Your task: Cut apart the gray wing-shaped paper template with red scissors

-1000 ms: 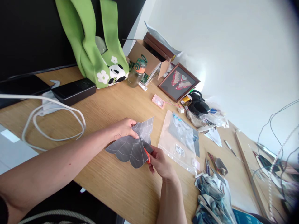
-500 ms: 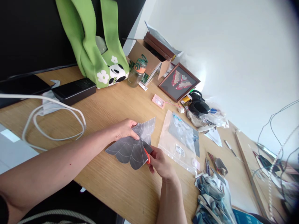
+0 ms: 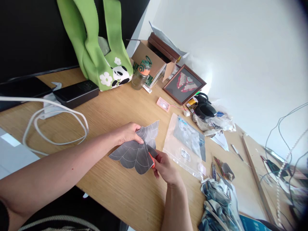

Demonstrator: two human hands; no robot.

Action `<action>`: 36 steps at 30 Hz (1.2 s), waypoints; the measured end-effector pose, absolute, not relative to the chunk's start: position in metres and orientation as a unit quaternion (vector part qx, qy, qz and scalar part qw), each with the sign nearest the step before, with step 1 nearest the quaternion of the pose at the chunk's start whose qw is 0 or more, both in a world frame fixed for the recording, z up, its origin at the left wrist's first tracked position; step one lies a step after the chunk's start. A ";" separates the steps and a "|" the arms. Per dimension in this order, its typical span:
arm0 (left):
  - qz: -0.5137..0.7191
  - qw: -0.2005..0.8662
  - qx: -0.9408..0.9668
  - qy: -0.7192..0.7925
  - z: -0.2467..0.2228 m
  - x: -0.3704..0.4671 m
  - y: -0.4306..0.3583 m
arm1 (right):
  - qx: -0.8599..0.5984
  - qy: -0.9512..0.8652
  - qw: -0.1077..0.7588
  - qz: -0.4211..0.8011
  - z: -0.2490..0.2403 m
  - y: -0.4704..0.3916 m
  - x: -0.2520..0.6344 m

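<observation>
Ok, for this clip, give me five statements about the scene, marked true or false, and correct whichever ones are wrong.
1. The left hand grips a dark grey sheet marked with pale lines. True.
2. The right hand holds a pen. False: it holds orange-handled scissors.
3. A bottle with an orange band stands beside the green bag. True.
4. The picture frame lies on top of the clear plastic bag. False: the two are apart, the frame farther from the person.
5. The white cable is wound around the scissors. False: it lies looped near the picture's left side, well away from them.
</observation>
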State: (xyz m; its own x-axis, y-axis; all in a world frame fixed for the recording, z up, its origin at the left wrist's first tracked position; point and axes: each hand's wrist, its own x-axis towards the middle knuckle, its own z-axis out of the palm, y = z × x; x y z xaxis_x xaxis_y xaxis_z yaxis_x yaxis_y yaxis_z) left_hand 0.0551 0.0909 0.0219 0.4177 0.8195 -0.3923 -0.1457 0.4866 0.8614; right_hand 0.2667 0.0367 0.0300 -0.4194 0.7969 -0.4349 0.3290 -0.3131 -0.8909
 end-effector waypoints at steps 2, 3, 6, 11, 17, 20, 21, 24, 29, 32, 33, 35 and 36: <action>0.323 0.748 0.389 0.430 0.022 0.055 0.091 | -0.505 -0.557 0.183 0.633 0.029 0.037 0.267; 0.323 0.748 0.389 0.430 0.022 0.055 0.091 | -0.504 -0.557 0.183 0.634 0.029 0.036 0.267; 0.321 0.750 0.390 0.427 0.023 0.055 0.091 | -0.501 -0.555 0.189 0.637 0.029 0.036 0.268; 0.316 0.753 0.387 0.428 0.025 0.056 0.090 | -0.492 -0.557 0.187 0.642 0.029 0.035 0.268; 0.316 0.752 0.385 0.432 0.025 0.057 0.089 | -0.491 -0.554 0.191 0.644 0.029 0.036 0.267; 0.317 0.754 0.382 0.431 0.026 0.057 0.089 | -0.497 -0.554 0.189 0.640 0.030 0.036 0.266; 0.317 0.755 0.380 0.430 0.026 0.057 0.089 | -0.500 -0.555 0.188 0.638 0.030 0.036 0.266; 0.316 0.760 0.375 0.427 0.026 0.057 0.089 | -0.503 -0.555 0.186 0.636 0.031 0.035 0.265; 0.317 0.762 0.371 0.425 0.025 0.057 0.089 | -0.502 -0.555 0.188 0.636 0.030 0.036 0.266; 0.318 0.762 0.370 0.425 0.025 0.057 0.088 | -0.500 -0.555 0.188 0.637 0.030 0.036 0.266; 0.317 0.762 0.370 0.426 0.025 0.057 0.088 | -0.500 -0.555 0.187 0.638 0.030 0.036 0.266; 0.316 0.763 0.371 0.426 0.026 0.057 0.088 | -0.498 -0.556 0.186 0.639 0.031 0.036 0.266; 0.315 0.762 0.372 0.426 0.026 0.057 0.088 | -0.498 -0.556 0.187 0.639 0.031 0.035 0.265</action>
